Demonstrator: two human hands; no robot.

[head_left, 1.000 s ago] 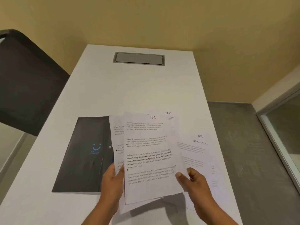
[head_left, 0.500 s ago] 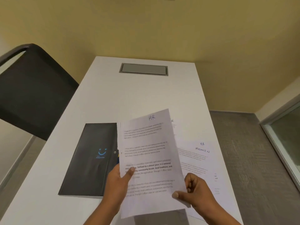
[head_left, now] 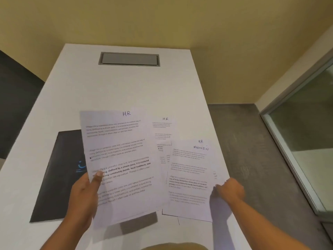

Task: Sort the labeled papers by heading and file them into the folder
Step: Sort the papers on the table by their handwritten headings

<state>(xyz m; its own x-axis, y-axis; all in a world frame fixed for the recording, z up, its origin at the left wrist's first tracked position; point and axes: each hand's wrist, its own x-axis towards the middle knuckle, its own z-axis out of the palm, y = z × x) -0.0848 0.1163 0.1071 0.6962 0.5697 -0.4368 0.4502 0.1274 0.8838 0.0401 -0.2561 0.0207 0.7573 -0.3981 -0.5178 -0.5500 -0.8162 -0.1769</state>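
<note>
Left hand (head_left: 84,197) grips the held HR sheet (head_left: 122,165) at its lower left edge, with the thumb curled over the printed side and the fingers hidden behind. The sheet is lifted off the surface (head_left: 126,87) and tilted, throwing a shadow below it. Its left part overlaps the black folder (head_left: 59,168), which lies flat and closed on the left of the surface, blue logo half hidden.

Right hand (head_left: 229,192) sits at the right edge of the HR/ADMIN sheet (head_left: 189,168), fingers curled. Cannot tell if it pinches the paper or just rests there. That sheet lies flat near the right edge of the surface, on top of other pages. A second HR sheet (head_left: 163,130) pokes out above it, between the held sheet and the ADMIN one.

Grey hatch (head_left: 128,59) is set into the far end of the surface. Dark chair (head_left: 14,105) at left, glass panel (head_left: 306,132) at right.
</note>
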